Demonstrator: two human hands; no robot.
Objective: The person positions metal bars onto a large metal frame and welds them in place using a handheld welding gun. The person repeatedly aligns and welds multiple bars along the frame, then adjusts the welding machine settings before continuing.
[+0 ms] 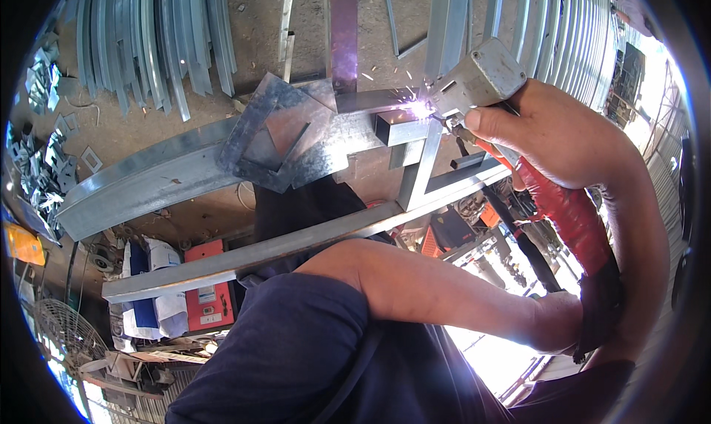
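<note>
My right hand (555, 131) is closed around the red-wrapped handle (566, 220) of a welding holder. A grey metal boxy piece (481, 76) sits beside its thumb. Bright sparks burst at the end of a short square tube (404, 130), where an upright metal strut (422, 165) meets the frame. My left forearm crosses below, and my left hand (559, 320) lies by the dark lower end of the handle, its fingers hidden. A flat metal plate (255, 154) with a square opening leans over the wide grey beam (148, 176).
A long square bar (252, 254) runs across in front of me. Long metal profiles (148, 31) lie at the far left, more (563, 31) at the far right. Metal offcuts (48, 157) are heaped at left. A red machine (209, 298) and a fan (70, 331) stand lower left.
</note>
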